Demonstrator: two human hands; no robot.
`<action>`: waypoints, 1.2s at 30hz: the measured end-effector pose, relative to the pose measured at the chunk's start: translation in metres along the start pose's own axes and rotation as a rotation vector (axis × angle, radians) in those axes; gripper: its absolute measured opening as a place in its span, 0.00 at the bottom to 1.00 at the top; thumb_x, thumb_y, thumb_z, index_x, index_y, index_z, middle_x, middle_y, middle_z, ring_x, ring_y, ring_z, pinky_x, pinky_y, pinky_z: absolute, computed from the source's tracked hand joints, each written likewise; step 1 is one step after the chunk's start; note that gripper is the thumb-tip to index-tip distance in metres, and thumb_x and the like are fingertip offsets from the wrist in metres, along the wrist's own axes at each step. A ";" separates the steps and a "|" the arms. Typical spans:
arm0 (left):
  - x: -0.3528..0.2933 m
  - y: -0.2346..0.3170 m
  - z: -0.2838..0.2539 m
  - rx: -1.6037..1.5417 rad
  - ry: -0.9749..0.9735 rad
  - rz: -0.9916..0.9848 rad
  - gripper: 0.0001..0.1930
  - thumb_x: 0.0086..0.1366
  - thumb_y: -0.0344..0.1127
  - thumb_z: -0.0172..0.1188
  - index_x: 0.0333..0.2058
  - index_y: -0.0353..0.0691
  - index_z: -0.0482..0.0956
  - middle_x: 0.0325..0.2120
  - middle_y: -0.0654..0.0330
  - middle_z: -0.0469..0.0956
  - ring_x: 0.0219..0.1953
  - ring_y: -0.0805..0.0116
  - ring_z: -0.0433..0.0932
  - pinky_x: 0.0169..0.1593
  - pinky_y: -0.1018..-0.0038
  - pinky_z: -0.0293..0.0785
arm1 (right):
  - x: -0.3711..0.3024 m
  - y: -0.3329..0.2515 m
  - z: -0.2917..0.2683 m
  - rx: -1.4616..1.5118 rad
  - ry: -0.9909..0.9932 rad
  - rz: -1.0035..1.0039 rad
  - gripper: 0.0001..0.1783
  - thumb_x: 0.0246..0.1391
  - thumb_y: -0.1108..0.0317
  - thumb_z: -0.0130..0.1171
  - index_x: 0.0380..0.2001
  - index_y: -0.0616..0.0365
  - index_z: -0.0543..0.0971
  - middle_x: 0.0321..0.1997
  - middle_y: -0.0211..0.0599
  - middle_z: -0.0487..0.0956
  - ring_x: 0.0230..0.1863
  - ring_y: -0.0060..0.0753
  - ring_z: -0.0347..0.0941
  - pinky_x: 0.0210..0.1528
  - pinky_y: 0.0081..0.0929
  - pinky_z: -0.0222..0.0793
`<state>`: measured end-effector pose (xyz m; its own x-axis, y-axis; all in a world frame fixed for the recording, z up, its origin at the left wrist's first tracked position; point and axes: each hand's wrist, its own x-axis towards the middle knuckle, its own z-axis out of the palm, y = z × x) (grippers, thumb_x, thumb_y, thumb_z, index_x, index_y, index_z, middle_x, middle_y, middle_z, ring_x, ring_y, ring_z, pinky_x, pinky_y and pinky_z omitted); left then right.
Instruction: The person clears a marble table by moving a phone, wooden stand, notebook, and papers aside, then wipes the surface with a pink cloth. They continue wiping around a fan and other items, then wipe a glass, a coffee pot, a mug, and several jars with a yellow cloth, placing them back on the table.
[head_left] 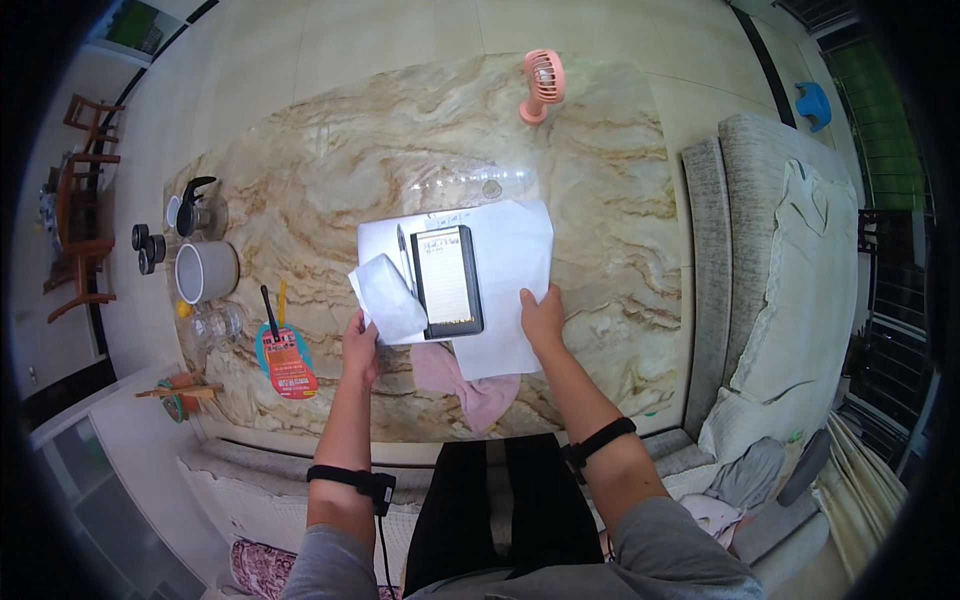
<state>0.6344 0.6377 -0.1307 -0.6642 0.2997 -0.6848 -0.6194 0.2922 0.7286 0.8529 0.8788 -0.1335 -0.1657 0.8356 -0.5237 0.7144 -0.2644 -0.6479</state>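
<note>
My left hand [360, 348] is closed at the lower left corner of a folded white sheet [389, 300], with part of its fingers hidden. On the other side, my right hand [543, 318] pinches the right edge of a large white paper sheet [515, 260]. A dark-framed notepad [447, 280] with a lined page lies on the papers between my hands. Just left of it, a pen [404, 250] rests lengthwise, its lower end next to the folded sheet. A pink cloth [468, 385] lies partly under the near edge of the papers.
A clear plastic bottle [470, 182] lies beyond the papers on the marbled table [610, 220]. A pink fan [542, 85] stands at the far side. To the left are hand fans [287, 362], a white bin [207, 273] and a glass jug [200, 215]. A grey sofa [780, 270] stands right.
</note>
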 end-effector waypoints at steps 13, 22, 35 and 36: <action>0.022 0.012 -0.041 0.049 -0.003 -0.023 0.15 0.72 0.31 0.51 0.55 0.37 0.75 0.47 0.63 0.80 0.47 0.74 0.76 0.52 0.76 0.69 | -0.001 -0.048 0.033 -0.204 0.004 -0.080 0.34 0.52 0.59 0.68 0.57 0.70 0.70 0.56 0.62 0.69 0.58 0.61 0.67 0.61 0.45 0.65; 0.016 0.017 -0.036 0.013 0.007 -0.006 0.17 0.72 0.37 0.54 0.53 0.32 0.76 0.44 0.63 0.79 0.44 0.75 0.74 0.50 0.78 0.67 | -0.035 -0.022 -0.003 -0.195 0.123 -0.443 0.24 0.55 0.66 0.62 0.51 0.68 0.73 0.50 0.58 0.72 0.54 0.59 0.69 0.59 0.47 0.64; 0.040 0.033 -0.053 -0.114 -0.001 -0.040 0.17 0.72 0.46 0.54 0.47 0.39 0.79 0.44 0.63 0.79 0.47 0.70 0.74 0.55 0.72 0.65 | -0.172 0.049 0.056 -0.498 -0.124 -0.977 0.30 0.50 0.70 0.55 0.60 0.47 0.74 0.51 0.27 0.74 0.56 0.36 0.66 0.57 0.41 0.58; 0.041 0.034 -0.054 -0.115 -0.010 -0.020 0.16 0.72 0.46 0.55 0.45 0.40 0.80 0.42 0.64 0.79 0.46 0.71 0.74 0.54 0.72 0.64 | -0.173 0.055 0.057 -0.519 -0.143 -0.955 0.30 0.50 0.69 0.55 0.60 0.45 0.74 0.50 0.27 0.74 0.55 0.35 0.66 0.57 0.41 0.58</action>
<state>0.5633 0.6109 -0.1337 -0.6475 0.3036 -0.6990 -0.6768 0.1926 0.7105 0.8822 0.6921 -0.1105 -0.8567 0.5157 -0.0107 0.4433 0.7256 -0.5262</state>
